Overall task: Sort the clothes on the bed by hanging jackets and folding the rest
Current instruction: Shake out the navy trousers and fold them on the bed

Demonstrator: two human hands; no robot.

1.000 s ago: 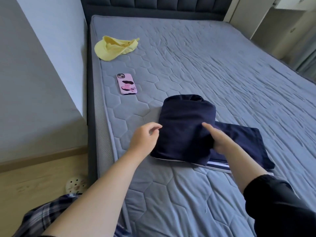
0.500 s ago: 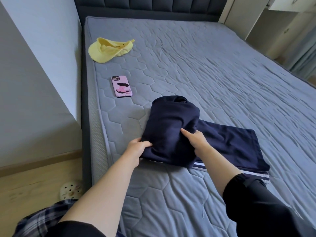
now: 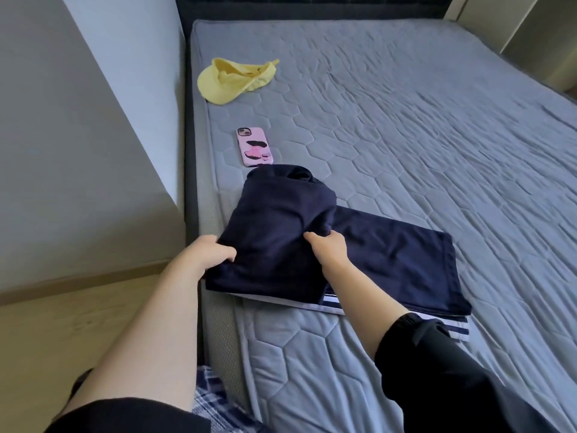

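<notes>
black sleeves (image 3: 437, 370) cover both upper arms, with plaid fabric (image 3: 212, 398) low between them at six o'clock. beyond, the left hand (image 3: 212, 251) grips the nine o'clock edge of a folded navy bundle (image 3: 281, 232), fingers curled onto the cloth. the right hand (image 3: 329, 248) pinches the bundle's three o'clock side, thumb on top and fingers tucked under the fold. the bundle sits near the left edge of the grey quilted mattress (image 3: 406, 135), overlapping a flat navy garment (image 3: 390, 260) that spreads out at its three o'clock, white and navy stripes showing along the near hem. at the bundle's twelve o'clock, just beside it, lies a pink phone (image 3: 254, 146), face down. farther off at eleven o'clock rests a yellow cap (image 3: 234, 78). a dark headboard (image 3: 312, 4) closes the far end.
</notes>
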